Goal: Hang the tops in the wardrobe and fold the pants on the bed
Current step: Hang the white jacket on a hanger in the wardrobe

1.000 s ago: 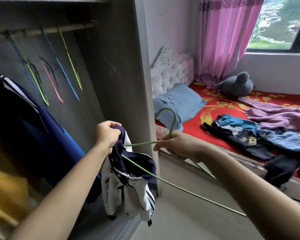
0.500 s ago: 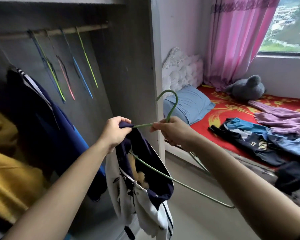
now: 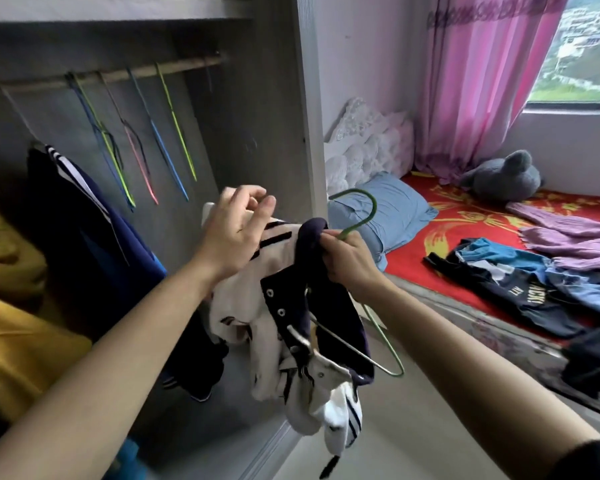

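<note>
Grey wardrobe (image 3: 250, 133) boards are filling the left of the view, and a red-sheeted bed (image 3: 465, 233) is lying to the right. Fingers of the right hand (image 3: 347, 261) are clamping together on the neck of a green hanger (image 3: 372, 209), just under its hook, with the navy collar of a white-and-navy jacket (image 3: 291, 327) bunching against them. The left hand (image 3: 236, 230) is resting on the jacket's white shoulder, its fingers (image 3: 265, 204) curling loosely. Whether they are pinching cloth cannot be told. The jacket is draping over the hanger in front of the wardrobe, between the two hands, its lower half sagging in folds and one green wire arm poking out bare at the right.

Judging by this, the task is sitting somewhere before its middle. A navy top (image 3: 84, 220) is already hanging from the rail (image 3: 136, 72), while this jacket is being dressed onto its hanger and is not yet hung. Empty hangers (image 3: 167, 157) are waiting, and a heap of clothes (image 3: 520, 285) is lying unfolded on the bed. Which of those are pants is hard to make out. The jacket's far shoulder is hiding behind the left hand, and the rail's left end is running out of frame.
</note>
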### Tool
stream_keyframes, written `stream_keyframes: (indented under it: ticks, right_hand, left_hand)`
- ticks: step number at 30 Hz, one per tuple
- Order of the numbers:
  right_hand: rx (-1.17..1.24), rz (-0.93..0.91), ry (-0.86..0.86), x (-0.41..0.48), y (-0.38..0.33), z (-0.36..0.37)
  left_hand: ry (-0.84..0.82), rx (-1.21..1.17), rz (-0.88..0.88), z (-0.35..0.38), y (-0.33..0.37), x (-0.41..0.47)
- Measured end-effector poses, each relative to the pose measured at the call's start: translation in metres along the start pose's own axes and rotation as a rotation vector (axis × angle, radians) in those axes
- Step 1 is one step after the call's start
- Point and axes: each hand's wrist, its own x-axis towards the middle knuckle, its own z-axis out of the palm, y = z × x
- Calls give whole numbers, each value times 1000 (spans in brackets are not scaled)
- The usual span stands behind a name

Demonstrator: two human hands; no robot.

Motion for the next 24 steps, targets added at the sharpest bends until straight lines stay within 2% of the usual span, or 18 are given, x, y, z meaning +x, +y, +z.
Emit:
stream_keyframes:
  ticks: [2,4,5,8,10,13,16,18,21,22,24]
  right_hand:
    - [54,-3,-41,-2,-11,-2]
    - [100,5,-50,-4,-15,-3]
    - [123,19,-51,-5,-15,-3]
    - [117,41,-41,-8,-14,-3]
    - [44,-38,-31,-8,-11,-7]
    - [-205,-231,-19,-6,-6,-19]
    - [-534,-303,42,-10,14,-46]
    - [-785,-217,48,-18,37,-73]
    - [-1002,125,109,-26,77,-110]
    - [-966,272,173,-27,88,-119]
    - [-735,579,279,-27,102,-131]
  left_hand:
    - [-67,341,149,-3,-8,7]
    - [-131,529,219,-1,-11,10]
    - [-100,587,260,1,-11,10]
    - [6,591,340,9,-5,14]
    - [29,582,329,16,-2,18]
    - [80,552,284,28,-2,19]
    - [110,514,224,36,-7,21]
    - [152,482,135,36,-11,24]
    - [213,479,42,36,-15,29]
    - [220,479,34,38,-15,31]
    - [226,466,30,41,-12,32]
